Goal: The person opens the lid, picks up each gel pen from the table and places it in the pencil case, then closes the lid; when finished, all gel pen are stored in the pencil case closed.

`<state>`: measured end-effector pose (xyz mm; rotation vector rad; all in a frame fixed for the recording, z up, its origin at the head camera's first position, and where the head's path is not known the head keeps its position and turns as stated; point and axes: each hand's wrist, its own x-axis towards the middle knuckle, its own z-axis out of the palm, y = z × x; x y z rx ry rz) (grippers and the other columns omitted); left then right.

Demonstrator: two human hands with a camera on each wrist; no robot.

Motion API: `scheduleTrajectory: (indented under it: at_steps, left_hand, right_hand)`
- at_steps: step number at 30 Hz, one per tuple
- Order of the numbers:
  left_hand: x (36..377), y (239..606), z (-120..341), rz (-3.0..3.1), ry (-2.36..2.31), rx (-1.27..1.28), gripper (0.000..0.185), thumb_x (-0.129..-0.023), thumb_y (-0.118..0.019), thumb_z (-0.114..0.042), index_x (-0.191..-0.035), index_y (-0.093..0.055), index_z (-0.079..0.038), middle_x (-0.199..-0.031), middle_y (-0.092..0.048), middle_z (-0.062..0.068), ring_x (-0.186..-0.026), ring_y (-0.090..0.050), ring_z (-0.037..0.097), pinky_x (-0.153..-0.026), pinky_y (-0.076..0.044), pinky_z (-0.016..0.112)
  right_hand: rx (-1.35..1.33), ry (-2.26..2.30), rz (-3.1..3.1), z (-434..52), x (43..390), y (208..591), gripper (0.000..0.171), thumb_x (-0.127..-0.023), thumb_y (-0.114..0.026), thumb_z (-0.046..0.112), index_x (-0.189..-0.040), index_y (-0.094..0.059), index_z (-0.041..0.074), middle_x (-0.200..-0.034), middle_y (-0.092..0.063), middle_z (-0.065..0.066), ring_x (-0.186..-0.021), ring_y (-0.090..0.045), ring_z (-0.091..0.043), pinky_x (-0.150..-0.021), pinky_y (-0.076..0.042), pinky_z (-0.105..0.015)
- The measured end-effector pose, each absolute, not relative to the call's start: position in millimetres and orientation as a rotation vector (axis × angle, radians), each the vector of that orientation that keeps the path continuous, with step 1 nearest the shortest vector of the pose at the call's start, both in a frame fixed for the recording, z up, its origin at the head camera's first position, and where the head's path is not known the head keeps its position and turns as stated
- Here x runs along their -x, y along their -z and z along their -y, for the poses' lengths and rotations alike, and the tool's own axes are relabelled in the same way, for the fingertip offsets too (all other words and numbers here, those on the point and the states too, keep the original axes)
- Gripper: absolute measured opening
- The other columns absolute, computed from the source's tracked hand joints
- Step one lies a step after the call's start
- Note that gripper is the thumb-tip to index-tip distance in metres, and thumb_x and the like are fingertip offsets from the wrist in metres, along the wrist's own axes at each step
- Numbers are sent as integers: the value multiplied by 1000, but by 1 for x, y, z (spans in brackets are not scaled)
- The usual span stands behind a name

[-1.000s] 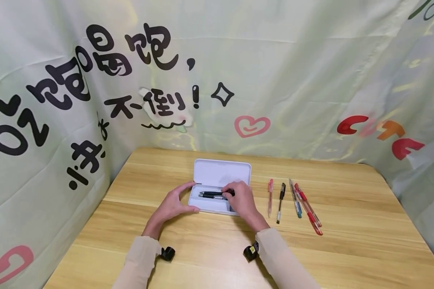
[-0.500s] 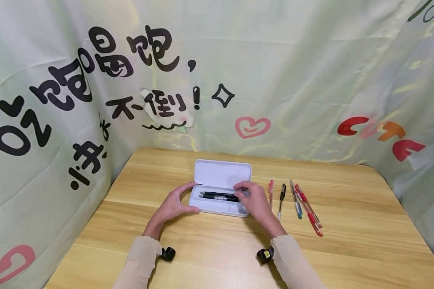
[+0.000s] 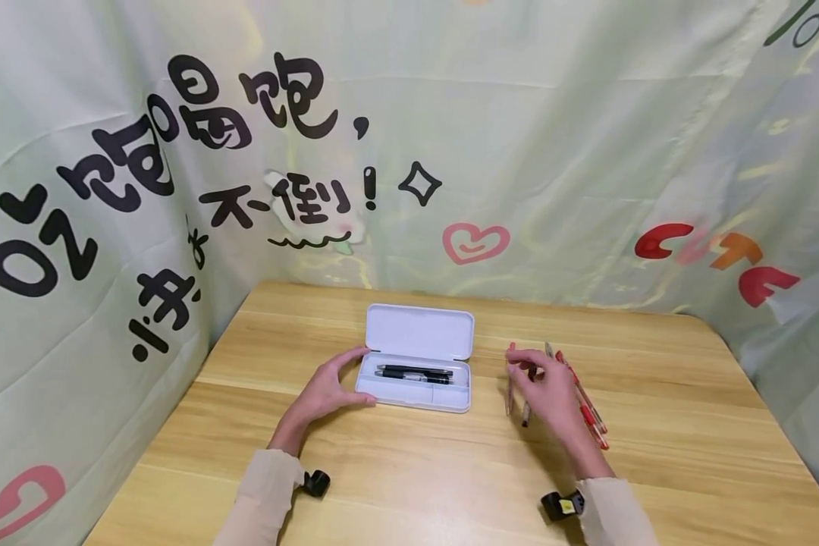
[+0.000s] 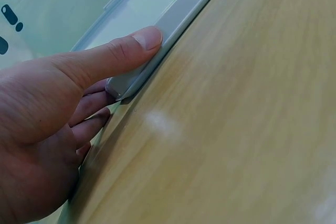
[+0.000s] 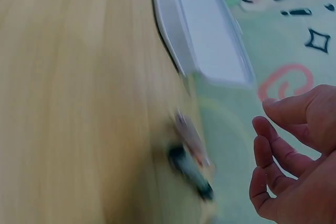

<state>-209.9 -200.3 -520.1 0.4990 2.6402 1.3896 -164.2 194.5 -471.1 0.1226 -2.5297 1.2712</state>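
A white pencil case [image 3: 396, 391] lies with its lid [image 3: 419, 331] raised, and two black pens [image 3: 412, 374] rest in its long compartment. My left hand [image 3: 324, 388] grips the case's left end; in the left wrist view the thumb [image 4: 149, 39] lies along the edge, fingers round the corner. My right hand [image 3: 549, 390] hovers over the loose pens, fingers slightly bent and holding nothing. Under it are a pink pen [image 3: 509, 398] and a black-capped pen [image 5: 189, 170], partly covered in the head view and blurred in the right wrist view.
Two red pens [image 3: 590, 409] lie at a slant beyond the right hand, and the top of a grey-blue pen [image 3: 549, 349] shows behind it. The wooden table [image 3: 396, 470] ends at a printed curtain [image 3: 553, 167] behind and on both sides.
My right hand has let go of a black pen, now lying beside the other in the case, and moved right to above the loose pens. The left hand stays on the case.
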Motion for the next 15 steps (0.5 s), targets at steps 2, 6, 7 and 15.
scheduleTrajectory:
  at_steps: [2,6,7,15]
  left_hand:
    - [209,521,201,-2642,-1393,-503,97,-70,-97,-35,-153,-50,-15,-159,-43,13,-148,-34,36,-119,-27,60]
    - [209,522,202,-2650,-1393,-497,98,-70,-97,-36,-153,-50,-16,-158,-44,12,-148,-35,35,-119,-28,59]
    - [209,522,202,-2651,-1395,-498,98,-69,-97,-36,-153,-50,-16,-159,-44,12,-148,-35,35,-119,-27,59]
    - [209,523,202,-2636,-1411,-485,97,-70,-97,-37,-152,-50,-18,-159,-43,11,-149,-34,35,-119,-26,60]
  right_hand:
    - [-97,-1267,2528,-206,160,469,18,-96,-73,9,-112,-76,4,-101,-74,-10,-89,-63,-21,-72,-48,-21]
    - [-44,-1261,2535,-229,151,466,20,-98,-70,11,-116,-75,3,-113,-73,-14,-92,-62,-12,-73,-49,-14]
    - [-29,-1258,2537,-234,149,466,21,-99,-69,12,-117,-74,3,-116,-72,-14,-92,-61,-8,-72,-49,-13]
    - [82,-1186,2588,-268,136,473,25,-101,-66,19,-121,-73,6,-113,-72,-13,-91,-56,3,-69,-50,-12]
